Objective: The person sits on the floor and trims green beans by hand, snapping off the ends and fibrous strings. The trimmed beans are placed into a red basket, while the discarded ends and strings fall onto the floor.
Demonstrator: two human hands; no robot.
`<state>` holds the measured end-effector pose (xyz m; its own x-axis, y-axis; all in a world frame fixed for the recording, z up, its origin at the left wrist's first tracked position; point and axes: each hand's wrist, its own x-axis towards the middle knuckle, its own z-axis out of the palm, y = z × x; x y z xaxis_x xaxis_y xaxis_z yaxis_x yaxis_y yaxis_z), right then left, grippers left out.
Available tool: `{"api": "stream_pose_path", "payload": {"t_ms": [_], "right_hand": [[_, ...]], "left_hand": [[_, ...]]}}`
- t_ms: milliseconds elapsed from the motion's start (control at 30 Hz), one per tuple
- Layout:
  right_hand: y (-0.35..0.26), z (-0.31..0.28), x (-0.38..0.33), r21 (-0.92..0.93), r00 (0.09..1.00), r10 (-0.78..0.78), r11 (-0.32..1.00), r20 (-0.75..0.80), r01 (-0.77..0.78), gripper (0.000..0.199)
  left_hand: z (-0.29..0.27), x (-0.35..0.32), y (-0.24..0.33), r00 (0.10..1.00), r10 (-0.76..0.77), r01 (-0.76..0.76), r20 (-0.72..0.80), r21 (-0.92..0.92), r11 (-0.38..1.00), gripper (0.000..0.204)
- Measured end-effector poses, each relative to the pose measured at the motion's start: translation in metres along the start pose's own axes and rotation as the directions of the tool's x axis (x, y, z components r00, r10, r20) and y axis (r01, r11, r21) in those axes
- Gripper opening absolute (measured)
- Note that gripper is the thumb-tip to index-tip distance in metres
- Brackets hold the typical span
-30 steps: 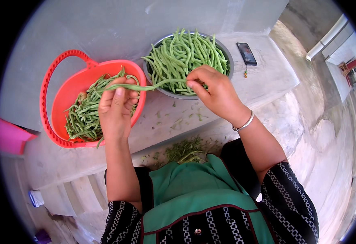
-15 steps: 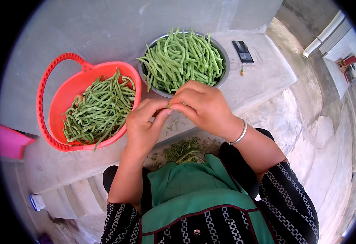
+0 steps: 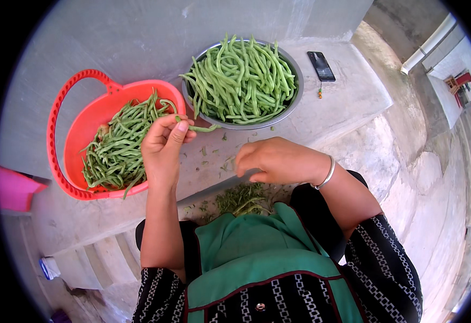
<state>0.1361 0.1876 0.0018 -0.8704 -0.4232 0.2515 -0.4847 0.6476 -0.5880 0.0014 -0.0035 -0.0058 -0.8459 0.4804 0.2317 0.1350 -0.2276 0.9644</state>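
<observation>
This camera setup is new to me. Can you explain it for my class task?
No machine here: a person works bare-handed, seen from above through a wide fisheye camera worn on the head, so straight edges look bent. On a pale grey concrete ledge stand a red plastic basket with a perforated handle and a round silvery metal bowl, both holding long green beans. A black rectangular phone lies right of the bowl; a heap of small green scraps lies below the ledge. The left hand pinches one slender green bean. The right hand, wearing a silver bangle, is apart from that bean; whether it holds anything cannot be seen.
</observation>
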Motion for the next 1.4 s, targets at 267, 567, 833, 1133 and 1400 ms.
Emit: {"api": "stream_pose_path", "payload": {"t_ms": [267,567,833,1133,1400], "right_hand": [[0.014,0.022,0.011,-0.288,0.876,0.151,0.907,-0.459,-0.308,0.017],[0.095,0.04,0.024,-0.547,0.902,0.137,0.754,-0.409,-0.363,0.008],[0.112,0.038,0.028,-0.603,0.876,0.335,0.636,-0.347,-0.482,0.007],[0.03,0.018,0.139,-0.3,0.911,0.098,0.925,-0.401,-0.231,0.01],[0.074,0.087,0.279,-0.527,0.984,0.18,0.836,0.001,-0.152,0.014]], "left_hand": [[0.019,0.001,-0.03,0.964,-0.214,0.247,0.16,-0.228,0.942,0.012],[0.01,0.008,-0.062,0.988,-0.125,0.09,0.088,0.325,0.941,0.021],[0.0,-0.005,-0.02,0.987,-0.058,-0.009,0.149,0.415,0.91,0.022],[-0.122,0.019,0.005,0.986,0.042,0.102,-0.16,0.786,0.609,0.019],[-0.167,0.011,0.027,0.951,0.076,0.154,-0.301,0.671,0.726,0.022]]}}
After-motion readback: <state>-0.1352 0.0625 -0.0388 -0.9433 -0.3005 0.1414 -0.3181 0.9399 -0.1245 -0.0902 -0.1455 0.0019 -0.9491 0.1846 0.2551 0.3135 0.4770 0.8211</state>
